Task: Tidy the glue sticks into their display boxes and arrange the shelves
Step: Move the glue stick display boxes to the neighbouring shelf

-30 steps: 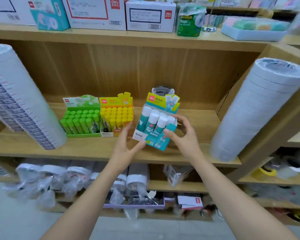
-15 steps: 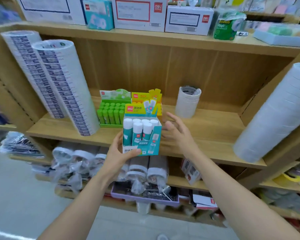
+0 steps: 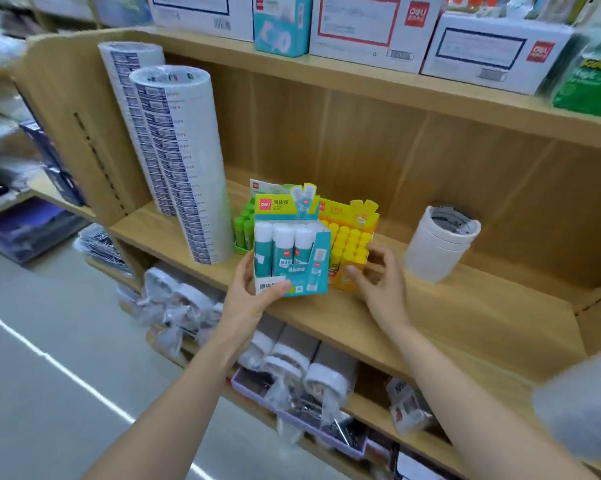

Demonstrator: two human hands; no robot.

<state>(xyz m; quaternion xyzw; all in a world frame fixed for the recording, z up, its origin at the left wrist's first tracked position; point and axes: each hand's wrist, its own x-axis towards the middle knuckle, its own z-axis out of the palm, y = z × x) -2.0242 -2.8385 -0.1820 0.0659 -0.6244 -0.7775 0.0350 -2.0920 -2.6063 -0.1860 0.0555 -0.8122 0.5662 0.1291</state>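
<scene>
My left hand [image 3: 254, 296] grips the lower left corner of a teal display box [image 3: 292, 252] of white-capped glue sticks, held upright just above the front of the wooden shelf [image 3: 465, 317]. Behind it stand a yellow box of glue sticks [image 3: 352, 237] and a green box [image 3: 243, 226], the green one mostly hidden by the teal box. My right hand [image 3: 378, 278] hovers beside the yellow box with loosely curled fingers, holding nothing and apart from the teal box.
Two tall leaning stacks of tape rolls [image 3: 174, 161] stand at the shelf's left. A short white tape stack [image 3: 437, 244] sits to the right. Cardboard cartons [image 3: 368, 29] line the shelf above. Bagged tape rolls [image 3: 292, 362] fill the shelf below.
My right hand let go of the teal box and now hovers beside the yellow box. My left hand carried the teal box leftward in front of the green and yellow boxes. The view swung right.
</scene>
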